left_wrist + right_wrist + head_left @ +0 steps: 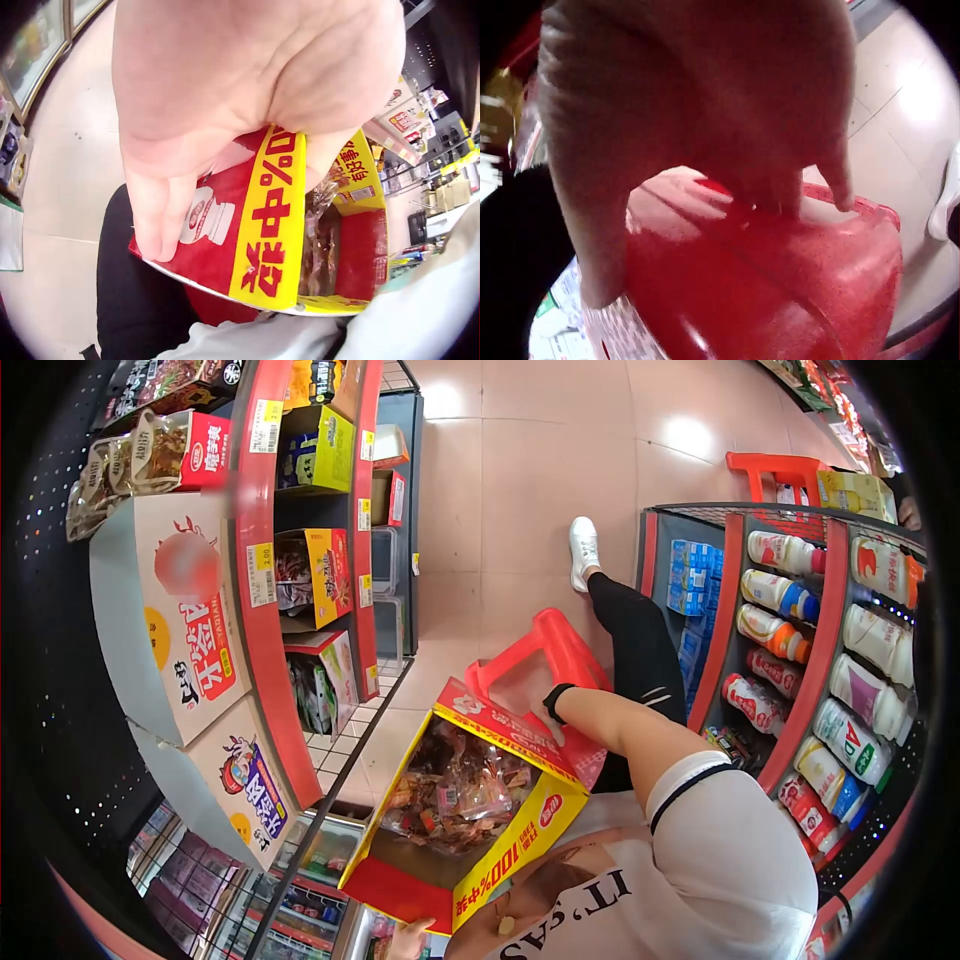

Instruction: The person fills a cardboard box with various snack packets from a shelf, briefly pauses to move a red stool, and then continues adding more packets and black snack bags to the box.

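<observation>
A yellow and red cardboard display box (520, 850), holding several clear-wrapped snack packets (455, 785), tilts against the person's front in the head view. My left hand (247, 82) grips its wall, thumb over the inner side and fingers flat along the red outer face (214, 247). In the head view that left hand (408, 938) shows at the box's lower corner. My right hand (705, 112) is over a glossy red plastic stool (780, 285), its thumb and fingers spread wide at the surface. The stool (545, 645) stands beyond the box in the head view.
Red-edged shelves (270, 570) with snack cartons rise at the left. Bottled drinks (790, 595) line a rack at the right, close to the right arm. Tiled floor (530, 480) runs between them, and another red stool (765, 465) stands farther off.
</observation>
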`<state>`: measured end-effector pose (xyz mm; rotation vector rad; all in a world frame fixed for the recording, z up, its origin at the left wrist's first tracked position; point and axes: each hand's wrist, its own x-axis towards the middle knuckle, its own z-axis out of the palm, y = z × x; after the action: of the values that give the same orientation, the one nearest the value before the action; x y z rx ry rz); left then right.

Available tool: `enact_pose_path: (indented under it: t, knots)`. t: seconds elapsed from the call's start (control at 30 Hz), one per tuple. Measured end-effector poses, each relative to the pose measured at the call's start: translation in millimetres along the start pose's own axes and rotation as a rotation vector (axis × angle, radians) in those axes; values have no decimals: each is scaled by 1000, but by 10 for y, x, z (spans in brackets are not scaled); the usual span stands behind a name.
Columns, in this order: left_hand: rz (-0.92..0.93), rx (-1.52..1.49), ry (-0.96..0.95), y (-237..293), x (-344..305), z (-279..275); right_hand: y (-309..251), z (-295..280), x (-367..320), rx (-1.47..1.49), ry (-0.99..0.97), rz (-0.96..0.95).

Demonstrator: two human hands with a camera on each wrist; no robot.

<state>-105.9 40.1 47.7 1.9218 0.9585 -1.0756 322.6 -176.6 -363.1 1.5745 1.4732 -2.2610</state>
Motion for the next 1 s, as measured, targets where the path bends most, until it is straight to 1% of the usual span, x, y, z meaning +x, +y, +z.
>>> enact_pose_path:
  t: [0.07, 0.13, 0.2, 0.27, 0.33, 0.5, 0.53, 0.57, 0.6, 0.63, 0.67, 0.7, 0.73, 0.8, 0.87, 0.9, 0.93, 0.97, 1.0]
  knots:
    - [-20, -17, -18, 23, -19, 12, 29, 33, 2, 11, 6, 18]
    - [-45, -38, -28, 81, -60, 61, 95, -37, -16, 12, 12, 31]
    - [-73, -53, -44, 147, -151, 82, 288, -203, -52, 21, 15, 41]
    - [-92, -67, -64, 217, -210, 90, 326, -272, -129, 29, 16, 50]
    - [-103, -81, -77, 301, -215, 110, 474, -690, -238, 132, -113, 256]
    - [-130, -99, -108, 494, -177, 103, 506, -1724, -1199, 163, -46, 336]
    - [-136, -99, -116, 533, -164, 92, 534, -1898, -1380, 144, 9, 317]
    - [-145, -98, -125, 578, -158, 77, 568, -2073, -1568, 175, 21, 332]
    - [-153, -98, -133, 625, -154, 70, 851, -2124, -1478, 230, 155, 318]
    - [-162, -96, -142, 658, -144, 63, 663, -2241, -1970, 412, 299, 188]
    - [-172, -96, -153, 679, -148, 56, 400, -2367, -2458, 431, 329, 277]
    - [-186, -96, -166, 713, -193, 39, 948, -2454, -1986, 433, 309, 24]
    - [-201, -96, -182, 733, -242, 24, 844, -2500, -2105, 436, 470, 201]
    - [-213, -104, -212, 753, -255, 12, 532, -2434, -2329, 134, 837, 269]
    - [-220, -113, -233, 830, -274, 40, 489, -2066, -2165, 83, 1425, 113]
    - [-222, -118, -241, 846, -273, 51, 406, -1853, -2126, -63, 1646, 149]
    - [-226, -122, -247, 862, -279, 55, 256, -1643, -2173, -99, 1603, 190]
    - [-232, -127, -253, 876, -290, 62, 143, -1408, -2169, -143, 1474, 229]
    - [-238, -132, -258, 887, -302, 76, 41, -1184, -2139, -206, 1360, 207]
